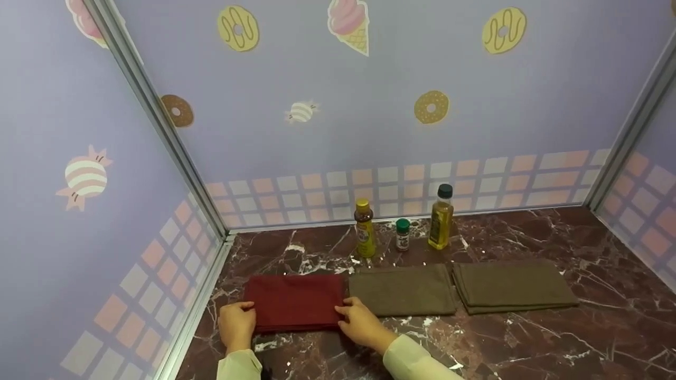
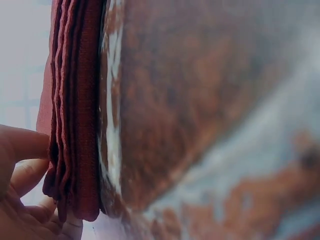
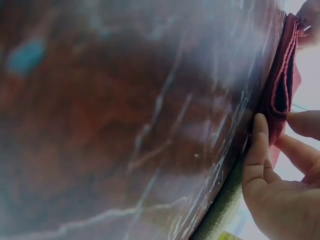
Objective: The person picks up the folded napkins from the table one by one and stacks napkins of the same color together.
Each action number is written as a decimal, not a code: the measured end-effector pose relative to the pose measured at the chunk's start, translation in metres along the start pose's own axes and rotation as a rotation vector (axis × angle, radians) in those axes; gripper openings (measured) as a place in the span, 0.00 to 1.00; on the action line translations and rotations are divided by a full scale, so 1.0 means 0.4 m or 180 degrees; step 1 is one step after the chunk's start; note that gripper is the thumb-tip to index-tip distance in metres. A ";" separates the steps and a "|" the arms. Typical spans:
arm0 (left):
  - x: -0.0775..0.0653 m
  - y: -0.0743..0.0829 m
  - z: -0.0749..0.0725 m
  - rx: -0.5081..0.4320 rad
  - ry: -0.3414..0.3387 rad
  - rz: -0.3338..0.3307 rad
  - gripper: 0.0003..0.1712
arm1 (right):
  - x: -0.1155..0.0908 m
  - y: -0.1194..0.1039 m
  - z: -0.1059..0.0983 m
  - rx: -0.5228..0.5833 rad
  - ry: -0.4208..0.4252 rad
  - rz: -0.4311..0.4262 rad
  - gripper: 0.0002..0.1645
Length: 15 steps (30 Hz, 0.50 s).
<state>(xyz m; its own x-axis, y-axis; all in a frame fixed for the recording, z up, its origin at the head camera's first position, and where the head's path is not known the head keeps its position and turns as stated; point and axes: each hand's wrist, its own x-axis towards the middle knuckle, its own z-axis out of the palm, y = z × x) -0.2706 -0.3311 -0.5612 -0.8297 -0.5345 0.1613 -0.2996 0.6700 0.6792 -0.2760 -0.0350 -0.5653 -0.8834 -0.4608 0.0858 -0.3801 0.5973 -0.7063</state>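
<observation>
A folded dark red cloth [image 1: 296, 303] lies flat on the marble-patterned table, its stacked layers showing in the left wrist view. At its left edge my left hand [image 1: 237, 323] pinches the layers near the corner. My right hand [image 1: 364, 323] grips the cloth's right edge, with the thumb [image 3: 258, 145] low by the table and fingers on the other side of the fold. Just right of the red cloth is a folded olive-brown cloth [image 1: 401, 290], and farther right a second folded olive-brown cloth [image 1: 515, 285]. The fingertips under the red cloth are partly hidden.
Behind the cloths stand a yellow-capped bottle [image 1: 364, 232], a small green-capped jar [image 1: 402, 236] and a dark-capped oil bottle [image 1: 441, 219]. Patterned panels [image 1: 338, 142] wall the table [image 1: 528, 348] at the back and both sides. A metal rail [image 1: 200, 311] runs along its left edge.
</observation>
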 end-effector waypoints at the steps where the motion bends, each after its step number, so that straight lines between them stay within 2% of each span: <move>1: -0.003 0.001 -0.001 0.0018 -0.0027 -0.0015 0.12 | -0.001 0.001 -0.002 0.0034 0.0029 0.0013 0.24; 4: -0.012 0.007 -0.001 0.0088 -0.0141 -0.0004 0.14 | -0.005 0.008 -0.013 0.0140 0.0244 0.0053 0.23; 8: -0.028 0.021 -0.001 0.0247 -0.0246 0.0054 0.19 | -0.011 0.035 -0.043 0.0133 0.0699 0.0142 0.21; 11: -0.041 0.038 0.003 0.0317 -0.0208 0.0123 0.22 | -0.018 0.066 -0.074 -0.0020 0.0997 0.0227 0.21; 15: -0.062 0.073 0.024 0.0285 -0.0021 0.0432 0.24 | -0.033 0.112 -0.118 -0.0192 0.1264 0.0419 0.22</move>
<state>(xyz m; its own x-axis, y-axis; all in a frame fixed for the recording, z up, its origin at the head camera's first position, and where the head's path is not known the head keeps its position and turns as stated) -0.2632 -0.2933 -0.5523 -0.8683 -0.4328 0.2423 -0.2251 0.7792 0.5850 -0.2943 0.0289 -0.5650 -0.9581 -0.0961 0.2700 -0.2618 0.6769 -0.6880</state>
